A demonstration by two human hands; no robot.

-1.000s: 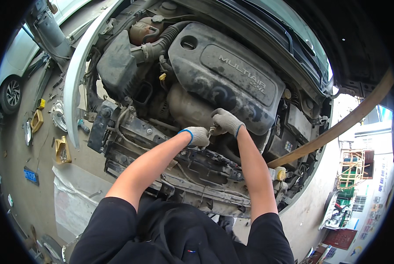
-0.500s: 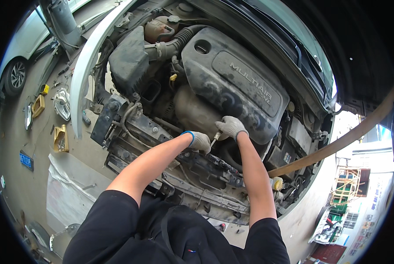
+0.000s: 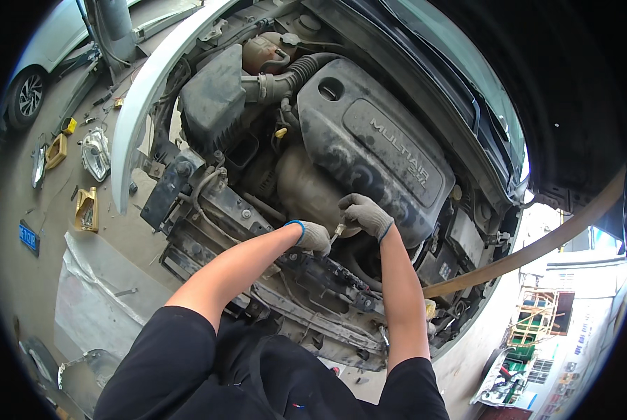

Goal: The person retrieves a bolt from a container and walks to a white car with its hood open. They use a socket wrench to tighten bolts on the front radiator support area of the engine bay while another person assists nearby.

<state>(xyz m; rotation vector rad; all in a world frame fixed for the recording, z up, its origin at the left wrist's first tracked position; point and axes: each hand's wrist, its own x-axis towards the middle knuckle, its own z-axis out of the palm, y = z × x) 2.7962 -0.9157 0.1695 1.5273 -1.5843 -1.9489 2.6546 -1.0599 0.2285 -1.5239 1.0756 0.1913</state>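
Both my hands wear grey knitted work gloves over the front of a car's engine bay. My left hand (image 3: 314,238), its glove edged in blue, is closed around the lower end of a short metal tool (image 3: 339,230). The tool's exact kind is too small to make out, and part is hidden in the glove. At the tool's upper end are the bent fingers of my right hand (image 3: 367,215), seemingly gripping it. Beneath them lies a dusty, rounded metal cover (image 3: 303,185). Just beyond is a dirty black plastic engine cover (image 3: 376,150).
A black air filter box (image 3: 212,94) and a coolant tank (image 3: 261,54) sit at the far left. A tan strap (image 3: 531,255) slants across on the right. The exposed front frame (image 3: 313,322) lies under my forearms. A headlight (image 3: 95,154) and cut-open yellow containers (image 3: 86,210) are on the floor.
The view has shifted slightly. My hands and the metal tool have moved a little nearer to me against the engine, keeping much the same hold. The right fingers look more bent.
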